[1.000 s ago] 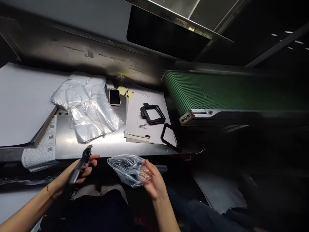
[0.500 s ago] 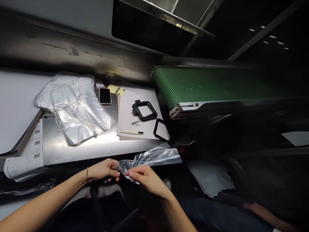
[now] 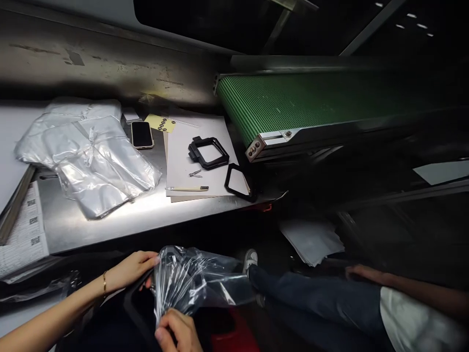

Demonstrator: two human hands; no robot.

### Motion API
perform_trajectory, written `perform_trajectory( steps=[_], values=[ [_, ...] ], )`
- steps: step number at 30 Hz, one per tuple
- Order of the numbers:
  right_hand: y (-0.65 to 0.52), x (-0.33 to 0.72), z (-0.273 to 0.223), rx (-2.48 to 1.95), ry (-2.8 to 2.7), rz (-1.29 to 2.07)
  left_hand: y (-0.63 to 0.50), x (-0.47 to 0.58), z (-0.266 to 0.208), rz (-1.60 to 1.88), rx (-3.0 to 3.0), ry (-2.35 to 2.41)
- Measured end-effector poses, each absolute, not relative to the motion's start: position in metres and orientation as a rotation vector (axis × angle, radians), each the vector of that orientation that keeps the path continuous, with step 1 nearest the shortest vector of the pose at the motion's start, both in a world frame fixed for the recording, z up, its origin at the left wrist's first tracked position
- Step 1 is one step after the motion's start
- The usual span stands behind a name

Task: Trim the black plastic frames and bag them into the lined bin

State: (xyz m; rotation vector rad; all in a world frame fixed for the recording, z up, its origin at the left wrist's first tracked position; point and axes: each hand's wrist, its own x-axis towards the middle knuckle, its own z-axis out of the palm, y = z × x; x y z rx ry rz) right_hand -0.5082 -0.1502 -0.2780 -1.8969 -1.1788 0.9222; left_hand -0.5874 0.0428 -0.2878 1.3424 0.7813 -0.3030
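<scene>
A clear plastic bag (image 3: 183,278) is stretched between my two hands, below the front edge of the metal table. My left hand (image 3: 135,269) pinches its upper near edge. At the lower near edge, my right hand (image 3: 178,332) is closed on the same bag, partly cut off by the bottom of the view. The bag's mouth looks gathered in pleats, and its far end trails off to the right. On the table lie tied bundles of clear plastic bags (image 3: 98,161).
A phone (image 3: 141,135), black frames (image 3: 209,153), nail clippers (image 3: 195,174) and a thin yellow tool (image 3: 188,188) lie on the metal table (image 3: 110,225). A green conveyor belt (image 3: 293,100) extends right. A co-worker's leg (image 3: 315,288) and hand (image 3: 362,274) are at the right.
My hands have moved apart, the right one down and toward me, spreading the bag's edge between them. The bag has come lower, and the view has shifted.
</scene>
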Motion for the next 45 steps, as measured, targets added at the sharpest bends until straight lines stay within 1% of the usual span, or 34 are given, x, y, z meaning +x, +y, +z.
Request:
perform_trajectory(
  steps=[6,10,14,21,29,34,39,42,45],
  values=[
    [-0.12,-0.479,-0.286,-1.94,-1.086,0.97,0.052,-0.612,-0.305,-0.321,1.62,0.967],
    [-0.106,-0.46,-0.285,-1.939,-1.122,0.973,0.046,-0.629,-0.295,-0.369,1.597,1.056],
    [-0.086,-0.454,-0.278,-1.861,-1.301,0.983,0.037,-0.65,-0.278,-0.357,1.519,1.167],
    [-0.038,-0.474,-0.271,-1.665,-1.7,1.002,0.015,-0.701,-0.26,-0.145,1.442,1.432],
    [-0.004,-0.498,-0.258,-1.487,-1.928,1.042,-0.01,-0.737,-0.24,0.133,1.13,1.496],
    [0.01,-0.523,-0.248,-1.363,-1.883,1.201,-0.03,-0.755,-0.257,0.257,0.661,1.253],
    [-0.002,-0.566,-0.224,-1.129,-1.879,1.475,-0.038,-0.751,-0.301,0.318,0.079,0.982],
    [-0.027,-0.594,-0.235,-0.961,-1.915,1.649,-0.035,-0.73,-0.327,0.494,-0.157,0.918],
    [-0.051,-0.607,-0.261,-0.843,-1.853,1.794,-0.04,-0.72,-0.335,0.694,-0.369,0.879]
  ],
)
